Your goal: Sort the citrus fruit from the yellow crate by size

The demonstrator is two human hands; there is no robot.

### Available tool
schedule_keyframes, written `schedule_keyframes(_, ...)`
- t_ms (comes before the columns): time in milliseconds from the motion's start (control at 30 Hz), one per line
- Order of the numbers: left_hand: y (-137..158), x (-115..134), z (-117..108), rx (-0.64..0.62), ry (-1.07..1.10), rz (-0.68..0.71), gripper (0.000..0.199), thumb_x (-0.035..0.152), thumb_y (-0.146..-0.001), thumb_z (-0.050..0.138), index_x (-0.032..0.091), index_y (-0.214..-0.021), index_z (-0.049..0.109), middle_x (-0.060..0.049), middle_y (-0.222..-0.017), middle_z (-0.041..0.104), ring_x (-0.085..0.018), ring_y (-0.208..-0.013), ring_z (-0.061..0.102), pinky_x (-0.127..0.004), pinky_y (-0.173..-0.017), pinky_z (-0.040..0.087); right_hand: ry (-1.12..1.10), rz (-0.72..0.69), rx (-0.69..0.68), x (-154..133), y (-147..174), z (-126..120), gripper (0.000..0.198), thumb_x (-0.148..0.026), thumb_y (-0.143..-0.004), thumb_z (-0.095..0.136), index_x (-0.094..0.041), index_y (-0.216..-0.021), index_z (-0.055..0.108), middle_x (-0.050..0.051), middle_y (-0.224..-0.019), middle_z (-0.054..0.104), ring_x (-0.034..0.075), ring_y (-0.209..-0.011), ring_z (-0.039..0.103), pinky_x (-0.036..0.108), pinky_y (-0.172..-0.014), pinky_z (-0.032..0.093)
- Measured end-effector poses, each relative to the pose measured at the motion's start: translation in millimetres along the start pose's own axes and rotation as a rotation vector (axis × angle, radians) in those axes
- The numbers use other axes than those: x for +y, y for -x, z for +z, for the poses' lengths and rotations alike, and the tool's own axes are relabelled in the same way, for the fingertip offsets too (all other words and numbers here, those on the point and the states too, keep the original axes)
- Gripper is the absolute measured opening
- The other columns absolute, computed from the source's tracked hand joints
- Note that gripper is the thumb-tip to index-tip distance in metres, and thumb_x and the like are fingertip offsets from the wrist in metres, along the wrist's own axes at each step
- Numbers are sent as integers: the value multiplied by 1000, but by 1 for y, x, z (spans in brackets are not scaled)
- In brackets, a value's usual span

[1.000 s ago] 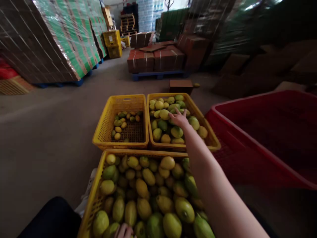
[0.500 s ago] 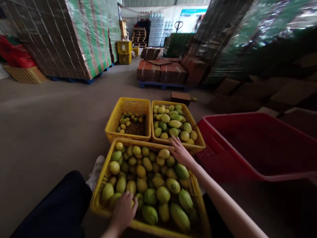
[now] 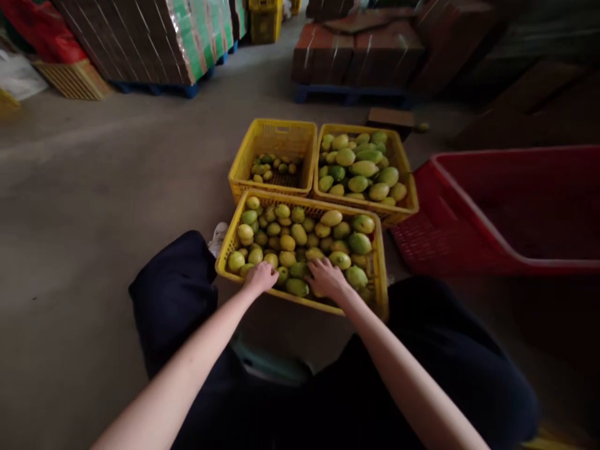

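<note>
The near yellow crate (image 3: 382, 275) is filled with yellow and green lemons (image 3: 299, 235). At its near left side, my left hand (image 3: 262, 277) is closed among the fruit, and anything in its fingers is hidden. My right hand (image 3: 327, 279) lies to the right, its fingers curled down around a lemon near the front edge. A large green lemon (image 3: 297, 287) lies between my hands. Against the far side of this crate stand two more yellow crates. The left one (image 3: 240, 164) holds a few small lemons, and the right one (image 3: 410, 187) many larger lemons.
A big red crate (image 3: 469, 240) stands at the right. Behind are strapped cartons (image 3: 323, 56) on a blue pallet (image 3: 349, 95), a small cardboard box (image 3: 391, 119) and a wrapped stack (image 3: 131, 37) at the left. My knees flank the near crate.
The view has tilted down and shifted left. My right hand has come back from the far edge of the near crate and down onto the lemons. My left hand remains at the near left side.
</note>
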State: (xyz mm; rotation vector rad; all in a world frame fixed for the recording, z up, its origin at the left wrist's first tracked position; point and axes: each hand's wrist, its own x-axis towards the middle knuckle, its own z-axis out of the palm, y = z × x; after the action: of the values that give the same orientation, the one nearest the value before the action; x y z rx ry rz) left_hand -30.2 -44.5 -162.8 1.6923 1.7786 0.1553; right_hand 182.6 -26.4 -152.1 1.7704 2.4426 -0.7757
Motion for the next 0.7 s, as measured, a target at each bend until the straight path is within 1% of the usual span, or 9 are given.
schedule_keyframes(100,1,0,-6,-51,-26,-44,23,37,-91,56,18,-89,68,-13,-104,70,-27,-108,62,-37,-96,46,48,-15,-28,7,-5,-2,35,-18,-81,69,-18,-115,64,25,-130,56,46,-119,48,65,-91,45)
schedule_keyframes(167,-5,1,-8,-87,-118,-41,32,42,-93,52,15,-98,68,-15,-109,69,-27,-111,62,-36,-96,45,69,-1,-25,12,-9,-2,45,-21,-81,70,-14,-124,59,26,-132,54,45,-119,48,62,-91,45)
schedule_keyframes(267,-17,4,-9,-129,-242,-11,43,46,-95,47,11,-109,67,-17,-116,68,-29,-114,61,-38,-97,45,123,51,-16,12,-13,-10,43,-28,-91,58,-4,-126,55,29,-130,52,42,-123,47,55,-92,45)
schedule_keyframes(333,-19,7,-11,-213,-305,-50,46,48,-96,43,12,-111,67,-18,-119,67,-30,-116,61,-37,-95,47,172,76,-80,4,-11,-23,43,-23,-92,56,-3,-130,50,30,-136,47,40,-126,47,48,-90,47)
schedule_keyframes(367,-18,7,-13,-259,-324,-72,46,48,-97,42,13,-113,66,-18,-121,67,-30,-116,61,-37,-95,47,191,87,-141,-1,-8,-29,46,-20,-91,58,-5,-133,48,29,-138,46,40,-126,47,47,-90,48)
schedule_keyframes(400,-16,7,-15,-313,-335,-80,46,48,-97,41,14,-116,65,-17,-124,66,-30,-118,60,-36,-96,47,202,92,-210,-5,-5,-34,48,-18,-89,60,-6,-134,47,28,-138,47,38,-126,48,45,-90,48)
schedule_keyframes(467,-14,6,-21,-452,-333,-45,44,44,-98,38,15,-122,62,-17,-134,61,-30,-124,56,-38,-100,44,211,82,-254,-10,-2,-41,48,-16,-86,63,-7,-131,50,24,-131,55,33,-121,55,39,-91,49)
schedule_keyframes(567,-18,6,-33,-524,-329,31,37,41,-94,49,16,-118,63,-13,-131,63,-27,-119,59,-34,-99,44,228,81,-250,-12,-2,-45,42,-11,-85,61,-7,-126,56,21,-123,61,30,-115,60,34,-88,49)
schedule_keyframes(700,-24,10,-43,-562,-332,71,34,35,-77,71,16,-105,68,-10,-110,71,-26,-102,64,-31,-89,48,228,112,-217,-15,-4,-45,41,-8,-83,60,-10,-124,59,21,-129,58,31,-118,59,33,-82,51)
